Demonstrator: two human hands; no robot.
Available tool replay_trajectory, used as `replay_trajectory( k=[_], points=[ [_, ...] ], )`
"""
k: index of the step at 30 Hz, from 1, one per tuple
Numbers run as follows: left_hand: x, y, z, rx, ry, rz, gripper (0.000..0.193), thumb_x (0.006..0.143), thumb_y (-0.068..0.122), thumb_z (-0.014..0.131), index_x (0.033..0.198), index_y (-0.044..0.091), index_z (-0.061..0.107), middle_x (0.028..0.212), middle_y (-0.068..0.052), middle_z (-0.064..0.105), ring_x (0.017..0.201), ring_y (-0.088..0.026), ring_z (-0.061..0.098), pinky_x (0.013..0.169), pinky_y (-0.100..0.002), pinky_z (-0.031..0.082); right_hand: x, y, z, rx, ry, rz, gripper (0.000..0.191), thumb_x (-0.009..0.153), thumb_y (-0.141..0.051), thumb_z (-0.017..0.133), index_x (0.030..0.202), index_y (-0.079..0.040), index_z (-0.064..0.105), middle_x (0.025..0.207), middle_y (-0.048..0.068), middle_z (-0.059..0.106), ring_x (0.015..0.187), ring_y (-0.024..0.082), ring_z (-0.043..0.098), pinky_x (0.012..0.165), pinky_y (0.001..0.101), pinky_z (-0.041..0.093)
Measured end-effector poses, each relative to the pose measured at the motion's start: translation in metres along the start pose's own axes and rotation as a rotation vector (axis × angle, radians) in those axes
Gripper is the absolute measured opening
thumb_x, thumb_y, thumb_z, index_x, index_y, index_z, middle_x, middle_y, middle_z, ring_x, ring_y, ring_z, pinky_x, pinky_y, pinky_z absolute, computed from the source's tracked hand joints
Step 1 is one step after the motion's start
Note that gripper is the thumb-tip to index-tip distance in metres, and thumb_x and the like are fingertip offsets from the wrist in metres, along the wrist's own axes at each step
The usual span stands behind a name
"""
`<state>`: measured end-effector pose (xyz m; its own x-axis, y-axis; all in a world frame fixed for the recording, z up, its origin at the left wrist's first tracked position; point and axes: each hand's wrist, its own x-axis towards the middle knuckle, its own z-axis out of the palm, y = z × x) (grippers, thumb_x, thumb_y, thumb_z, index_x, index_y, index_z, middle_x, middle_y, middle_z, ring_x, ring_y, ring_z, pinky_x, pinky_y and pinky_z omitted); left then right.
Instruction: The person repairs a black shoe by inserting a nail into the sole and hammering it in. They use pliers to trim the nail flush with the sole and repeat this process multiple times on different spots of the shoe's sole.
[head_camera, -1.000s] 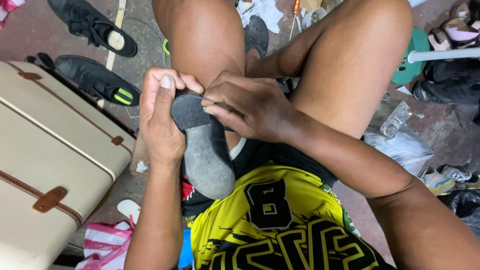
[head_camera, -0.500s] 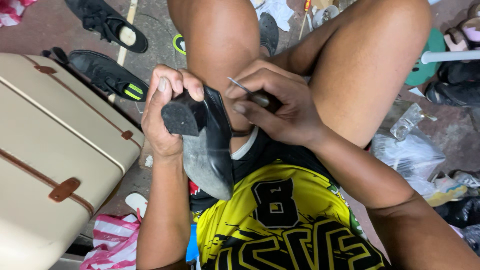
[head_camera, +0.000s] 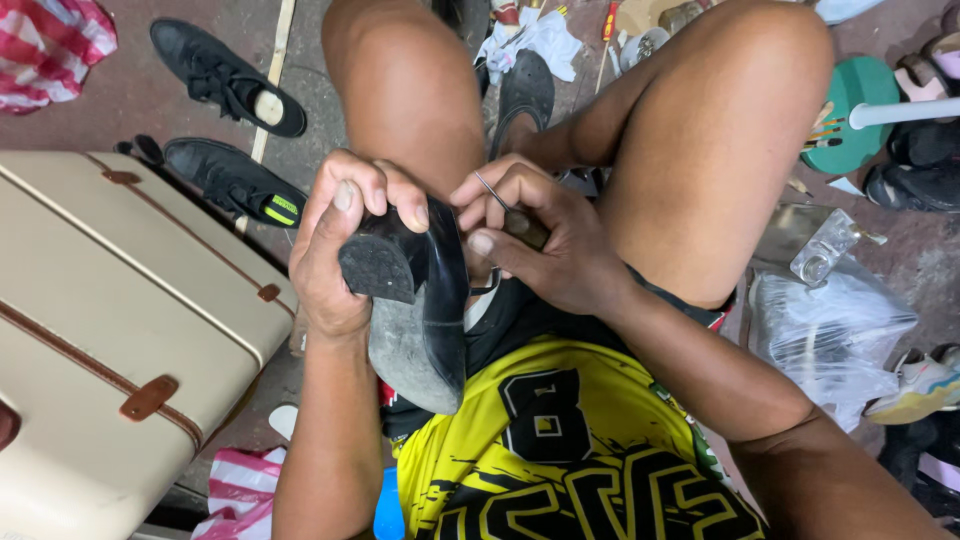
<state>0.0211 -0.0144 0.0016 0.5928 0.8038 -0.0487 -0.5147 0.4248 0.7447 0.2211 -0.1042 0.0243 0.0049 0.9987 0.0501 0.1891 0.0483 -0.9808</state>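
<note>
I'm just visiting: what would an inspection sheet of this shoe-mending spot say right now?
Surface: reddish-brown concrete floor.
Job's things: black leather shoe, sole up; thin metal awl with dark handle.
Clutter: two black lace-up shoes, crumpled clear plastic bags, white rag.
Hands: left hand grips the heel; right hand holds the awl.
Cables: nothing seen.
Surroundings: cream hard-shell suitcase, green round stool.

Black shoe (head_camera: 420, 300), cream suitcase (head_camera: 110, 330)
</note>
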Motion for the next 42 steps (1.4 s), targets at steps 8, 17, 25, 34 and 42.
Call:
replay_trajectory(
  k=[8, 17, 25, 34, 42],
  points=[
    [0.015, -0.008, 0.023, 0.054, 0.006, -0.041, 0.024, 0.116, 0.027, 0.048, 0.109, 0.004, 0.048, 0.101, -0.019, 0.061, 0.097, -0.021, 0.055, 0.097, -0.032, 0.045, -0.028, 0.012, 0.016, 0.547, 0.094, 0.301, 0.029, 0.094, 0.0, 0.074, 0.1, -0.009, 0.047, 0.116, 0.006, 0.059, 0.077, 0.006, 0.056, 0.062, 0.0225, 0.051],
    [0.038, -0.018, 0.043, 0.148, 0.074, -0.148, 0.037, 0.111, 0.037, 0.046, 0.124, 0.003, 0.054, 0.133, -0.013, 0.057, 0.117, -0.02, 0.056, 0.105, -0.034, 0.048, -0.025, 0.031, 0.004, 0.823, 0.202, 0.278, 0.03, 0.095, 0.002, 0.074, 0.097, -0.01, 0.047, 0.105, 0.007, 0.06, 0.071, 0.009, 0.056, 0.056, 0.0221, 0.048],
    [0.042, -0.037, 0.034, 0.096, 0.215, -0.359, 0.045, 0.108, 0.043, 0.047, 0.126, 0.005, 0.06, 0.107, -0.008, 0.063, 0.098, -0.018, 0.06, 0.088, -0.032, 0.052, -0.027, 0.045, 0.002, 0.861, 0.308, 0.349, 0.031, 0.091, 0.002, 0.076, 0.096, -0.011, 0.048, 0.092, -0.001, 0.054, 0.064, 0.005, 0.055, 0.053, 0.0208, 0.047],
    [0.062, -0.045, 0.026, 0.54, 0.153, -0.162, 0.038, 0.114, 0.037, 0.048, 0.123, 0.004, 0.063, 0.108, -0.002, 0.059, 0.095, -0.009, 0.049, 0.089, -0.024, 0.042, -0.028, 0.051, 0.002, 0.814, 0.407, 0.365, 0.031, 0.091, 0.0, 0.077, 0.097, -0.01, 0.048, 0.079, -0.002, 0.055, 0.056, 0.006, 0.057, 0.051, 0.0214, 0.046],
    [0.049, -0.01, 0.048, 0.366, -0.175, -0.2, 0.055, 0.099, 0.034, 0.072, 0.141, 0.006, 0.05, 0.126, -0.008, 0.063, 0.117, -0.013, 0.059, 0.105, -0.029, 0.047, -0.029, 0.057, -0.003, 0.876, 0.498, 0.363, 0.029, 0.092, -0.001, 0.076, 0.098, -0.009, 0.049, 0.077, 0.001, 0.057, 0.054, 0.008, 0.056, 0.049, 0.0219, 0.045]
  ],
)
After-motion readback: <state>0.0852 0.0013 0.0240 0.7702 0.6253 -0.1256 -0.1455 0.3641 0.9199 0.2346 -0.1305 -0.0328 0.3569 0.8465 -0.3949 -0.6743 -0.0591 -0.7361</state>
